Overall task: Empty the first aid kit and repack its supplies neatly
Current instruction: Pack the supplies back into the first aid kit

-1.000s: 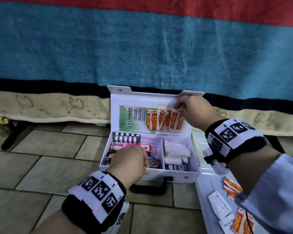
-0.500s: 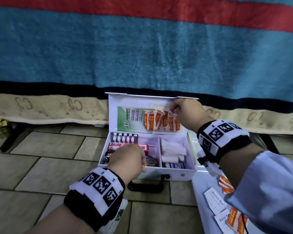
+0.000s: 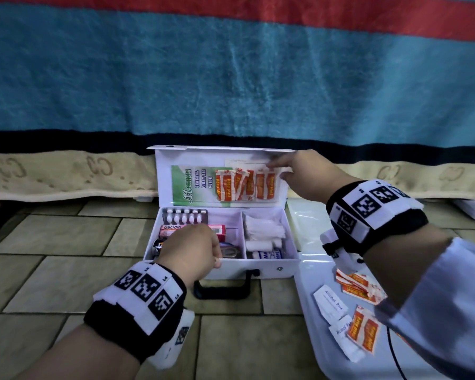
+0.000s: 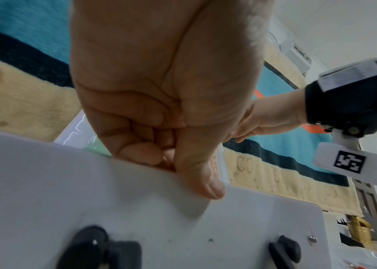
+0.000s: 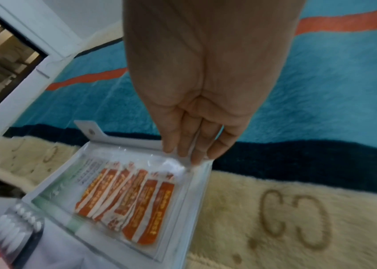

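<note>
Still gripping first aid kit (image 3: 269,266) front wall with left hand (image 3: 191,249); right hand (image 3: 309,175) fingers (image 5: 184,145) now straightening, sliding toward 12 o'clock along lid (image 3: 163,174) pocket.

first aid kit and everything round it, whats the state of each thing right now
kit: open, lid upright
lid pocket: holds orange packets behind clear plastic
left hand: grips the kit's front wall, thumb outside
right hand: fingers straight, touching the lid pocket's top edge
pill strip: in the left compartment
gauze: in the right compartment
tray: beside the kit, holding loose packets and alcohol pads
</note>
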